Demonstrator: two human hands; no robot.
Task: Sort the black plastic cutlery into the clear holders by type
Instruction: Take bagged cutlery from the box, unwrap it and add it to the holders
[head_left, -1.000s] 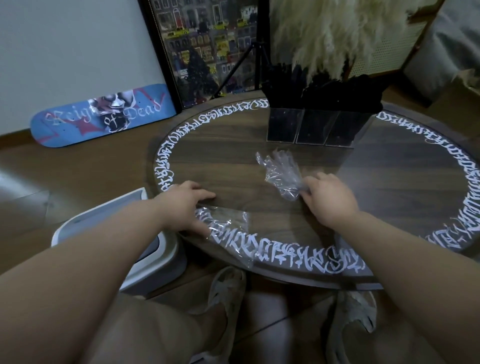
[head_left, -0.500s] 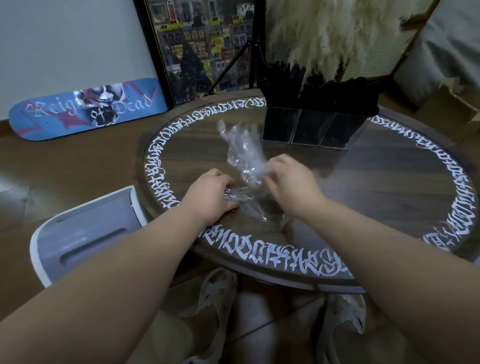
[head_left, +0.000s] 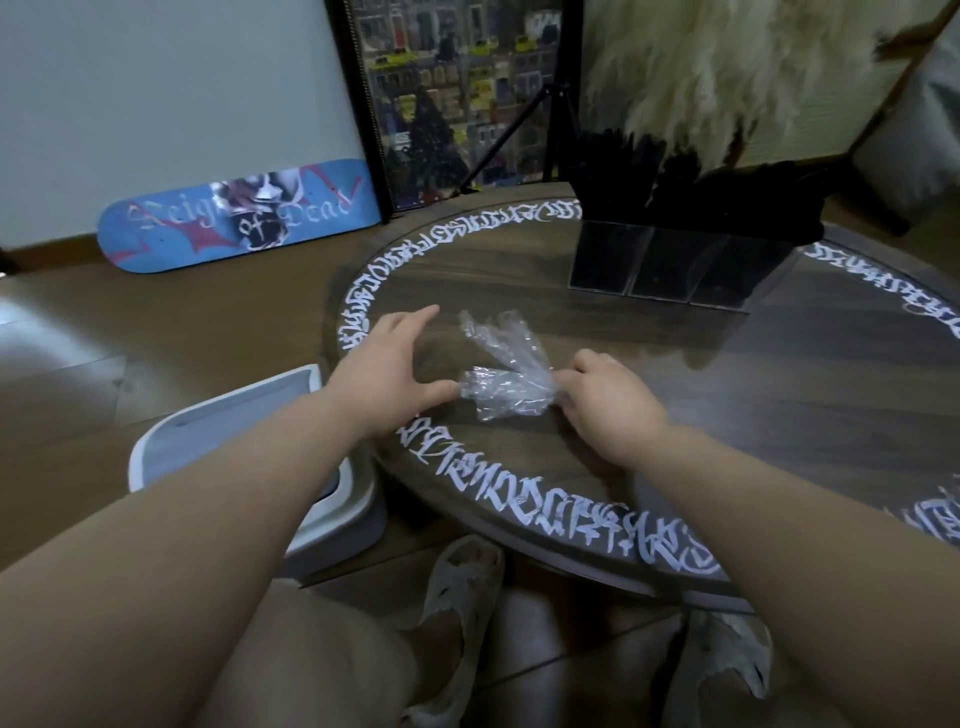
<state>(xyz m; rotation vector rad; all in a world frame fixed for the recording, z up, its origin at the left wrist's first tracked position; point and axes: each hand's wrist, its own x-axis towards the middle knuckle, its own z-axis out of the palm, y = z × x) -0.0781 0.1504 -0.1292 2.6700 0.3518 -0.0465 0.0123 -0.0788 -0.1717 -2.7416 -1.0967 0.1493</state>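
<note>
Three clear holders (head_left: 660, 267) stand side by side at the far side of the round table (head_left: 779, 395), filled with black plastic cutlery (head_left: 691, 192) standing upright. Nearer me, crumpled clear plastic wrappers (head_left: 501, 371) are bunched together on the table. My right hand (head_left: 605, 405) pinches their right end. My left hand (head_left: 387, 371) is spread open just left of the wrappers, its thumb tip touching them. No loose cutlery shows on the table.
A white and grey bin (head_left: 249, 441) sits on the floor at the table's left edge. A blue skateboard deck (head_left: 241, 215) and a framed picture (head_left: 457, 98) lean at the wall. A tripod (head_left: 550, 124) and pampas grass (head_left: 727, 67) stand behind the holders.
The two separate wrappers have been gathered into one bunch held by my right hand. My left hand let go of its wrapper and opened beside the bunch.
</note>
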